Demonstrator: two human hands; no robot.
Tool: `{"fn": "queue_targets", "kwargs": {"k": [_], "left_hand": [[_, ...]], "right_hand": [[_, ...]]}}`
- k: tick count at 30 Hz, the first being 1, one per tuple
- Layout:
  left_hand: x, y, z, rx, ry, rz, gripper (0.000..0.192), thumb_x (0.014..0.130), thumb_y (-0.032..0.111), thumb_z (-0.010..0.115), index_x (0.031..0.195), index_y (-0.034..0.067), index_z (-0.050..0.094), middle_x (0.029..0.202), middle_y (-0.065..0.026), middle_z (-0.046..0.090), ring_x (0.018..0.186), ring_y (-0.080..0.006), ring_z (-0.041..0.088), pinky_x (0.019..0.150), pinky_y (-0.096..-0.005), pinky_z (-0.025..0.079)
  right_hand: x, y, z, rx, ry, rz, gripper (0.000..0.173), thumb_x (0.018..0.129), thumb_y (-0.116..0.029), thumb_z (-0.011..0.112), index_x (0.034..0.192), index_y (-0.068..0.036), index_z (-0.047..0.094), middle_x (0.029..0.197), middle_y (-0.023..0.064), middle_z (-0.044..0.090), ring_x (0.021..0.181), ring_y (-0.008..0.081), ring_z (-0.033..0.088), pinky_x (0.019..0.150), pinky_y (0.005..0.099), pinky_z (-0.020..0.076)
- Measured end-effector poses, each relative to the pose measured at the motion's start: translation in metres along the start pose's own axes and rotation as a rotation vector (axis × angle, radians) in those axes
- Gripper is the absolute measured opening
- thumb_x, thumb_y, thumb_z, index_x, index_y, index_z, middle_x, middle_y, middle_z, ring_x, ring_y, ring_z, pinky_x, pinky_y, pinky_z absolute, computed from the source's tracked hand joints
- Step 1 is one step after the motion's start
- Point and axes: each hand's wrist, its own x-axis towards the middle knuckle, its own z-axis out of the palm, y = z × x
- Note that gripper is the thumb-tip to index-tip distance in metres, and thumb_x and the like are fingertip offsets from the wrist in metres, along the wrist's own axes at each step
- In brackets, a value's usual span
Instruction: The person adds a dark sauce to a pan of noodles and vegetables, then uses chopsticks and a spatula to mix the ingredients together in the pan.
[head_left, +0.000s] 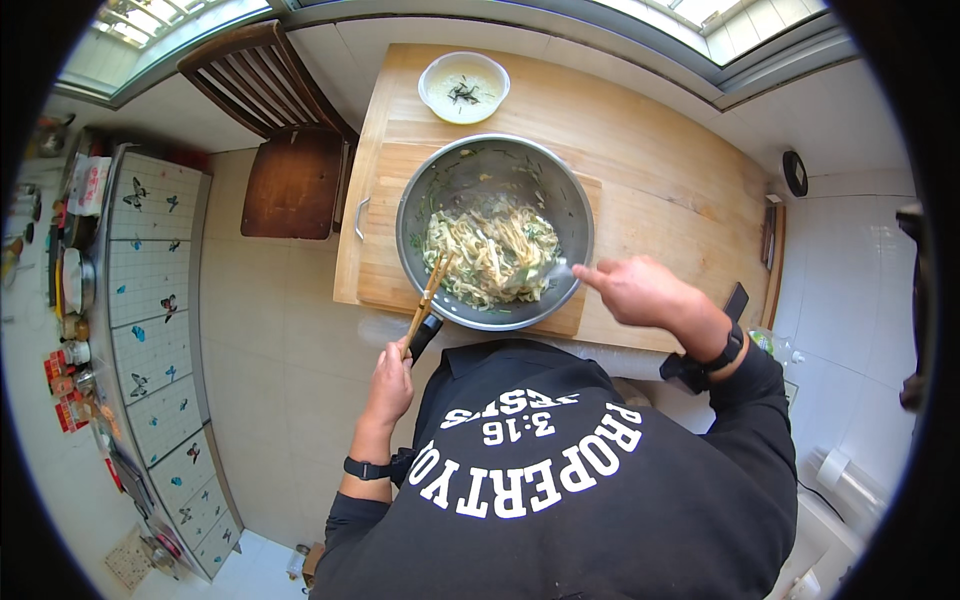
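Note:
A deep grey wok (486, 169) stands on a wooden cutting board (375, 262). In it lies a heap of flat noodles (491, 259) with chopped greens, and bits of green stick to the wall. My left hand (390, 382) grips wooden chopsticks (424, 307) beside the wok's black handle (425, 339); their tips reach the noodles. Whether this hand also holds the handle cannot be told. At the right rim my right hand (645, 294) holds a motion-blurred utensil (553, 273), perhaps a spoon or spatula. Its end is among the noodles.
Behind the wok, a bowl (431, 101) of pale liquid with dark green shreds rests on the wooden table (660, 202). A wooden chair (292, 184) stands to the left, near a butterfly-patterned cabinet (154, 285). A dark flat object (736, 301) lies at the table's right side.

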Motion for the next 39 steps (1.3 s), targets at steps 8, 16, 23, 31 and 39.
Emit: {"fn": "queue_targets", "kwargs": {"k": [8,16,23,31,39], "left_hand": [[0.001,0.005,-0.003,0.021,-0.002,-0.001,0.026,0.093,-0.004,0.052,0.119,-0.004,0.048,0.107,-0.0227,0.061,0.102,-0.0417,0.059,0.087,-0.0452,0.048],[0.000,-0.001,0.001,-0.006,0.024,0.026,0.027,0.093,-0.004,0.052,0.120,-0.004,0.049,0.102,-0.0213,0.061,0.098,-0.0404,0.059,0.085,-0.0446,0.048],[0.002,0.001,-0.002,0.002,-0.006,0.013,0.028,0.093,-0.003,0.052,0.121,-0.004,0.048,0.109,-0.0234,0.061,0.103,-0.0424,0.058,0.088,-0.0459,0.048],[0.001,0.002,-0.004,0.010,-0.027,-0.019,0.030,0.094,-0.002,0.052,0.124,-0.005,0.047,0.119,-0.0272,0.060,0.109,-0.0449,0.057,0.092,-0.0471,0.048],[0.000,-0.001,-0.002,0.009,-0.013,0.004,0.028,0.094,-0.003,0.051,0.122,-0.005,0.048,0.118,-0.0272,0.060,0.107,-0.0446,0.057,0.091,-0.0464,0.047]], "right_hand": [[0.086,-0.041,0.067,0.166,0.253,0.028,0.050,0.087,-0.004,0.051,0.137,-0.005,0.046,0.096,0.0220,0.064,0.081,0.0395,0.068,0.070,0.0486,0.0558],[0.082,0.010,0.086,0.013,0.549,0.281,0.047,0.086,-0.005,0.053,0.132,0.001,0.049,0.088,0.0200,0.065,0.067,0.0370,0.069,0.058,0.0470,0.0564],[0.012,-0.023,0.071,0.042,0.299,0.110,0.043,0.087,-0.004,0.052,0.129,0.001,0.050,0.088,0.0197,0.064,0.069,0.0384,0.067,0.061,0.0491,0.0559],[0.066,0.031,0.032,0.073,0.522,0.298,0.040,0.088,-0.003,0.050,0.128,0.000,0.050,0.092,0.0238,0.066,0.081,0.0420,0.068,0.069,0.0498,0.0563],[0.012,0.006,0.036,0.070,0.137,0.105,0.042,0.086,-0.003,0.051,0.128,0.001,0.052,0.089,0.0210,0.067,0.080,0.0392,0.068,0.071,0.0490,0.0556]]}}
